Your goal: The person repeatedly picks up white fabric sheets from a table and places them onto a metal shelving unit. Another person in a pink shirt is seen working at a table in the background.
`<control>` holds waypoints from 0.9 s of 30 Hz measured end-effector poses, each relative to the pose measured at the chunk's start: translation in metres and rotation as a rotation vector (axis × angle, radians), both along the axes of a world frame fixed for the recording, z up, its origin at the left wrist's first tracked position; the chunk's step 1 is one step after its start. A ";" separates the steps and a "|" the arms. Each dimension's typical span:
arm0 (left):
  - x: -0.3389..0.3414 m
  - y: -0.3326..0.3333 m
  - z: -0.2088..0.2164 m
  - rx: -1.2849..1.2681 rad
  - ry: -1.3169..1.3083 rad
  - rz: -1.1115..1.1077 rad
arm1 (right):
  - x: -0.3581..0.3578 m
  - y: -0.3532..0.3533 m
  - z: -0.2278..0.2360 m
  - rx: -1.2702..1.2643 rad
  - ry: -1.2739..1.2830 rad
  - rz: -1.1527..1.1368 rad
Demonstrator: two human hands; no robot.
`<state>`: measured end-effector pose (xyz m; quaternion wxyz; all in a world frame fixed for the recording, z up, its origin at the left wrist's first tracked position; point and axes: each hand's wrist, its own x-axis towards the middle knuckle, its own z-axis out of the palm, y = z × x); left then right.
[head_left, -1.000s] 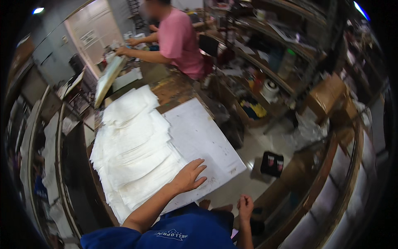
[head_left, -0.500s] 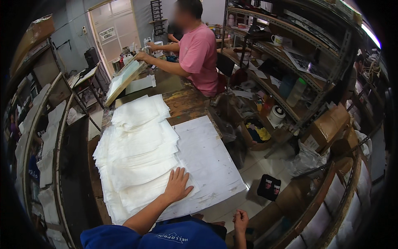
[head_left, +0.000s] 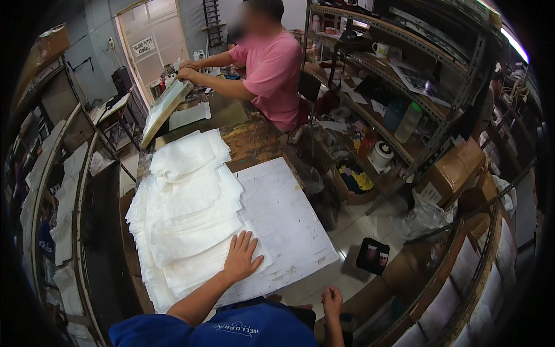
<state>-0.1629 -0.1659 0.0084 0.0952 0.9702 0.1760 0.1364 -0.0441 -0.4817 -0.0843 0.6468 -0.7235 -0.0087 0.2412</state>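
Observation:
My left hand (head_left: pixel 241 259) lies flat, fingers spread, on the near right corner of overlapping stacks of thin white sheets (head_left: pixel 191 196). They look like cloth or soft paper, and I cannot tell which. Beneath their right side is a large pale board or sheet (head_left: pixel 283 214) with dark smudges. My right hand (head_left: pixel 332 302) hangs beside my body, right of the table edge, with its fingers curled and nothing visible in them. Across the table, a person in a pink shirt (head_left: pixel 274 69) has both hands on the top of a tilted wooden-framed screen (head_left: pixel 165 110).
A flat pale panel (head_left: pixel 189 115) lies beside the framed screen. Metal shelving (head_left: pixel 399 75) stands along the right, with a box of cloth scraps (head_left: pixel 354 178) below it. A black item with printed pictures (head_left: pixel 373 256) is low on my right. Racks holding sheets (head_left: pixel 69 191) line the left.
The other person's farther hand has come to the top of the framed screen, beside the nearer one. The view has shifted slightly; my left hand stays on the sheets.

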 end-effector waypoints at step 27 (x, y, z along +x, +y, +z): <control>-0.001 0.007 -0.043 0.070 0.027 -0.019 | -0.092 -0.081 -0.119 -0.551 0.251 -0.187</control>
